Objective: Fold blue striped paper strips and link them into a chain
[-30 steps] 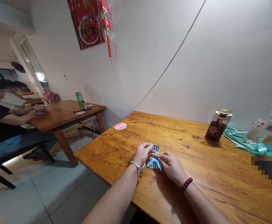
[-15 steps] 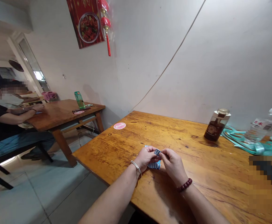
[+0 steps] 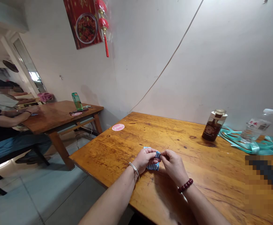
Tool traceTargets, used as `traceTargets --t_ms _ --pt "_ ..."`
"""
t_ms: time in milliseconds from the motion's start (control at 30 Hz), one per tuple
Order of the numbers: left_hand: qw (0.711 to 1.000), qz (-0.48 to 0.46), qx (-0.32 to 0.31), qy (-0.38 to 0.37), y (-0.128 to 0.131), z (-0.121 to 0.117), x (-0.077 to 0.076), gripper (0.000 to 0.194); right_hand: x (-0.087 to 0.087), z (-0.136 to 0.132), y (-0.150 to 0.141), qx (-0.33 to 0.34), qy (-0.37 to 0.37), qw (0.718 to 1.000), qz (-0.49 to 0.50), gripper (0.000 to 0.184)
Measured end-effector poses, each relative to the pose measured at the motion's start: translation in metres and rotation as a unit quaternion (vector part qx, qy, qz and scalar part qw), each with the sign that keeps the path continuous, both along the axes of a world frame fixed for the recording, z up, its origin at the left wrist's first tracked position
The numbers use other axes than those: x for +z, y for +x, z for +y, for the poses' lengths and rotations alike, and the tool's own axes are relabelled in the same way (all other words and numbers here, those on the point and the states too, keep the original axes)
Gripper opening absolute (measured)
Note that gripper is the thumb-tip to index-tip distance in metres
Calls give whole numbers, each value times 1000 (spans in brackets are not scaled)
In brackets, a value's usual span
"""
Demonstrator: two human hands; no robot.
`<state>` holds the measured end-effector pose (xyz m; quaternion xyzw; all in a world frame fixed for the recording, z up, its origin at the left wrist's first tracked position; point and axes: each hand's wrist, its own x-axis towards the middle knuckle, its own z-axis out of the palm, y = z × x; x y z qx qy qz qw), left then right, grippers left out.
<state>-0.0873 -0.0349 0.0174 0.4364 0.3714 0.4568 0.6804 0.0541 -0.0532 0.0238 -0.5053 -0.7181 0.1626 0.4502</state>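
Note:
Above the wooden table (image 3: 99, 150), my left hand (image 3: 145, 158) pinches a small blue-and-white striped strip (image 3: 158, 154) between thumb and fingers. My right hand (image 3: 173, 162) closes its thumb and forefinger on the strip's other side, so both sets of fingertips almost meet. More of the striped material (image 3: 153, 167) shows below my left fingers, in folds or layers, with another bit showing behind that hand. Whether it is paper or cloth cannot be made out. A silver bangle circles my left wrist, and dark red beads circle my right.
A brown-filled drink bottle (image 3: 214, 125), a clear water bottle (image 3: 255, 126) and teal ribbon (image 3: 234, 140) stand or lie at the back right. A pink round sticker (image 3: 118, 127) marks the far left corner. At another table (image 3: 56, 115) sits a person (image 3: 5, 122).
The view has turned slightly right. My hands keep their pinch close together, and the striped piece between the fingertips looks a little more bunched.

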Motion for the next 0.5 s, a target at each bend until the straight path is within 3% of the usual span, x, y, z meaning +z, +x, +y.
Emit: traceTargets --t_ms 367,500 --pt "999 7 -28 30 0 -6 7 26 -1 0 1 -11 1 1000 0 18" --pt "999 23 7 22 1 -3 6 25 -5 2 -2 6 10 1000 26 17"
